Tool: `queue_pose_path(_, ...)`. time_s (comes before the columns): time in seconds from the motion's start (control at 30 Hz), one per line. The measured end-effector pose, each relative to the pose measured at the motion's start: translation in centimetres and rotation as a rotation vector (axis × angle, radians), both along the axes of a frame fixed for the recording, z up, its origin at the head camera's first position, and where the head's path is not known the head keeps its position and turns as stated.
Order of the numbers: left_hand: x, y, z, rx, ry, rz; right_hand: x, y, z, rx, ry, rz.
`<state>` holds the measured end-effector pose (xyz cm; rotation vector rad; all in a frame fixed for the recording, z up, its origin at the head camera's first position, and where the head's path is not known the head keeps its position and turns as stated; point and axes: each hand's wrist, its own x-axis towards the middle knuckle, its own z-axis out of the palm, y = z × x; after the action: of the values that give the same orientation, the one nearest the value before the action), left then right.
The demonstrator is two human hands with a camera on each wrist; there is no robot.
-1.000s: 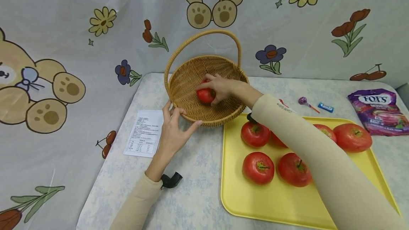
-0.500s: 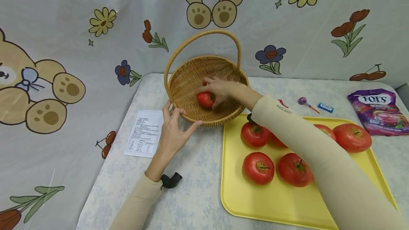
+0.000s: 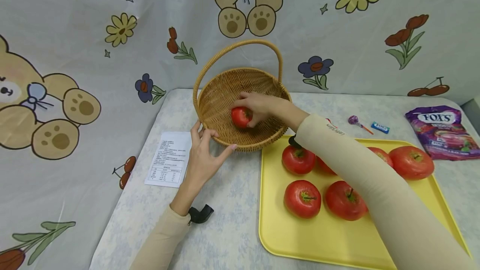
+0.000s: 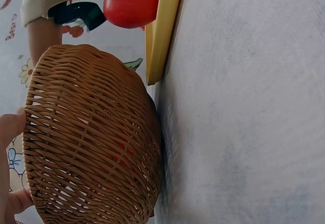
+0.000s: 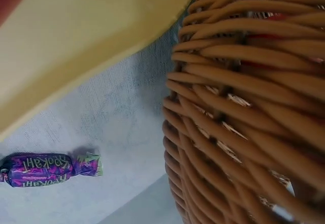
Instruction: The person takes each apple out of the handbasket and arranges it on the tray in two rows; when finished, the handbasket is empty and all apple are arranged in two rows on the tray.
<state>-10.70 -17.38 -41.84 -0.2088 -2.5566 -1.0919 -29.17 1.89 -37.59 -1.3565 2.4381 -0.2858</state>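
Tomato (image 3: 241, 116) in the wicker basket (image 3: 225, 95): we are seeing it resting low inside the basket, near the front wall, with the right hand (image 3: 258, 106) curling its fingers over the top and far side of the fruit, gripping it. The left hand (image 3: 204, 153) is lying just outside the basket on the table (image 3: 232, 203), fingers fairly straight and relaxed, fingertips touching the woven rim at the front-left. Through the weave in the left wrist view we are making out a red patch of the tomato inside the basket (image 4: 91, 148). Beside the basket, the yellow tray (image 3: 330, 241) is carrying five more tomatoes, partly covered by the right sleeve.

Compared with a second ago, we are seeing little change: the right hand is staying wrapped on the tomato in nearly the same spot on the basket floor, and the left hand is keeping its place at the rim. The whole scene is sitting slightly lower in the head view.
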Motion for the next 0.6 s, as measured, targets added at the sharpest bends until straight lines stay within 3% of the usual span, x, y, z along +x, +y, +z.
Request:
queue_pose_path(0.3,0.0,0.0,0.0,0.002,0.024,-0.010,0.5,0.9,1.9,-0.113,0.005,0.009)
queue_pose_path(0.6,0.2,0.1,-0.1,-0.007,0.012,0.005,2.8,4.0,4.9,-0.194,0.040,0.005)
